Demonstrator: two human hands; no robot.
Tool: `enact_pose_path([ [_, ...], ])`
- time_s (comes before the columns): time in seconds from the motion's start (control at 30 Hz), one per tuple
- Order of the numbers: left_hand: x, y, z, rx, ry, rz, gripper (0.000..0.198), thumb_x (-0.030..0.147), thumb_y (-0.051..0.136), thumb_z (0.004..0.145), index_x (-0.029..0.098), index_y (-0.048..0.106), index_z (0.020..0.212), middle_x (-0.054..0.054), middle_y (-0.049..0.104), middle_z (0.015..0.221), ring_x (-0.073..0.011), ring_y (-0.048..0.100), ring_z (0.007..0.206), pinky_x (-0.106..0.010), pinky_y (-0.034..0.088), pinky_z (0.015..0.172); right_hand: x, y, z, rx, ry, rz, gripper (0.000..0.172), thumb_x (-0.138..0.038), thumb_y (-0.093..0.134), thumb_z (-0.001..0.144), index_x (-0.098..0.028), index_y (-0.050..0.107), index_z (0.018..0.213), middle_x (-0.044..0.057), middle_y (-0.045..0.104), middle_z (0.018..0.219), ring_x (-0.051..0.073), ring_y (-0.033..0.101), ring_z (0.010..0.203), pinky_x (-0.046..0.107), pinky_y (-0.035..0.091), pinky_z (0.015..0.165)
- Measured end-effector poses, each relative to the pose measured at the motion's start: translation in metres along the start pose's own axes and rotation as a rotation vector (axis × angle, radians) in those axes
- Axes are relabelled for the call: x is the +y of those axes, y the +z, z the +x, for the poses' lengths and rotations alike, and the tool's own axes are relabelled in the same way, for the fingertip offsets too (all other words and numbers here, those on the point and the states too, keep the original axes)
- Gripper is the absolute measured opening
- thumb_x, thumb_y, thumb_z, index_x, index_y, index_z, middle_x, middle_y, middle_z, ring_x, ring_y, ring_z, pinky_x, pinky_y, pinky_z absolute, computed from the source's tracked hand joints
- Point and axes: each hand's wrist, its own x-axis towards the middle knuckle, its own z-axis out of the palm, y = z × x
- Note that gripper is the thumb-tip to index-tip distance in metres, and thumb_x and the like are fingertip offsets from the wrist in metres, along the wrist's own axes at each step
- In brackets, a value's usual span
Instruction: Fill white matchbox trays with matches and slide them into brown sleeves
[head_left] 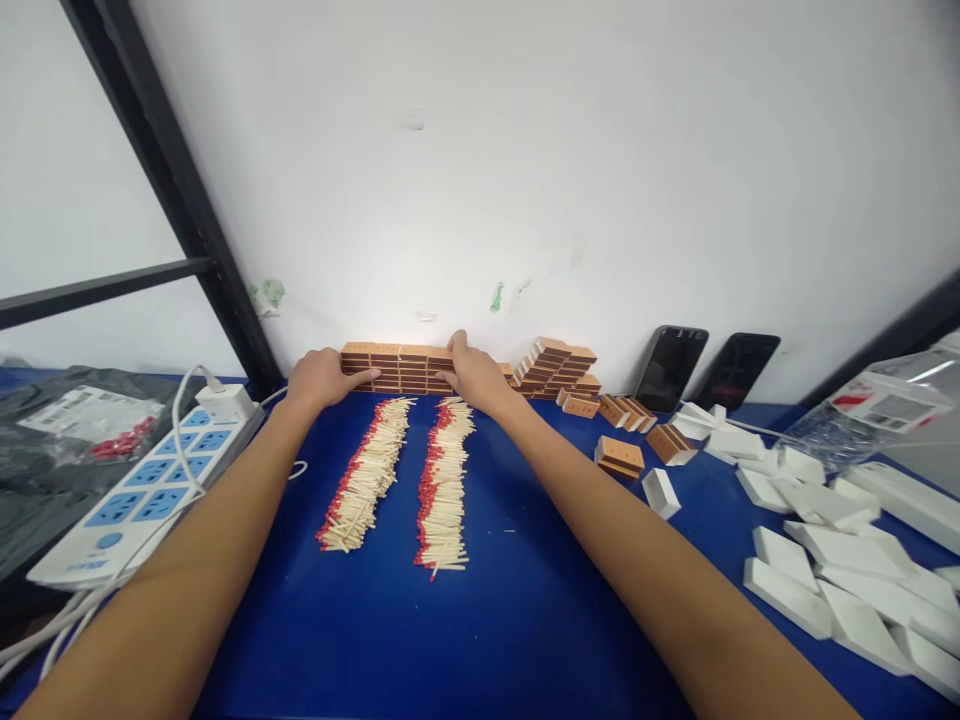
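Against the wall stands a neat stack of brown matchboxes [400,369], several layers high. My left hand [319,378] grips its left end, with the thumb along the front face. At the right end, my right hand [474,372] is closed around the boxes, thumb on the front and fingers over the top and side. In front of the stack, two long rows of red-tipped matches lie on the blue table: a left row [367,475] and a right row [444,488]. The fingers behind the stack are partly hidden.
Right of my hand are a leaning stack of matchboxes [555,368] and loose matchbox sleeves [619,455]. Two phones [671,367] lean on the wall. White inner trays [847,550] cover the far right. A power strip [154,480] with white cables lies at left beside a dark bag [45,450].
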Motion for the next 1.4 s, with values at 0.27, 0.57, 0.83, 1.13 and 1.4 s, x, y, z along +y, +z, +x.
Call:
enact_pose_path([
  [0.27, 0.002, -0.006, -0.005, 0.024, -0.038, -0.03, 0.099, 0.099, 0.047, 0.073, 0.014, 0.077, 0.112, -0.027, 0.076, 0.109, -0.0447, 0.071, 0.106, -0.048, 0.055, 0.086, 0.004, -0.013, 0.001, 0.025, 0.069, 0.005, 0.043, -0.046, 0.059, 0.103, -0.014, 0.042, 0.127, 0.018, 0.075, 0.109, 0.029, 0.071, 0.096, 0.035, 0.048, 0.077],
  [0.57, 0.007, -0.005, -0.005, 0.037, -0.034, -0.001, 0.103, 0.101, 0.04, 0.074, 0.012, 0.077, 0.112, -0.028, 0.075, 0.111, -0.0453, 0.071, 0.106, -0.047, 0.054, 0.086, -0.006, -0.007, 0.0, 0.033, 0.077, -0.042, 0.037, -0.044, 0.056, 0.105, -0.016, 0.044, 0.126, 0.019, 0.075, 0.111, 0.032, 0.072, 0.101, 0.038, 0.049, 0.081],
  [0.83, 0.004, -0.012, -0.009, 0.022, -0.052, -0.04, 0.103, 0.102, 0.04, 0.072, 0.014, 0.078, 0.108, -0.027, 0.075, 0.11, -0.0471, 0.07, 0.108, -0.049, 0.053, 0.086, 0.002, -0.028, 0.001, 0.022, 0.058, -0.052, 0.038, -0.047, 0.053, 0.106, -0.014, 0.05, 0.126, 0.018, 0.076, 0.108, 0.03, 0.07, 0.096, 0.037, 0.048, 0.077],
  [1.13, 0.02, -0.047, -0.044, 0.219, -0.038, -0.03, 0.088, 0.089, 0.032, 0.089, 0.012, 0.07, 0.112, -0.025, 0.074, 0.115, -0.0448, 0.069, 0.108, -0.047, 0.051, 0.083, 0.05, -0.111, -0.05, -0.014, 0.071, 0.021, 0.012, -0.031, 0.063, 0.097, -0.021, 0.067, 0.092, 0.007, 0.075, 0.09, 0.02, 0.065, 0.077, 0.031, 0.043, 0.067],
  [1.4, 0.036, -0.029, -0.083, 0.388, 0.195, 0.018, 0.057, 0.072, 0.042, 0.098, 0.021, 0.065, 0.088, -0.009, 0.075, 0.089, -0.0303, 0.07, 0.085, -0.035, 0.04, 0.066, 0.115, -0.134, -0.143, -0.182, 0.223, 0.177, 0.03, -0.05, 0.075, 0.081, -0.021, 0.073, 0.09, 0.006, 0.074, 0.083, 0.021, 0.067, 0.076, 0.032, 0.048, 0.068],
])
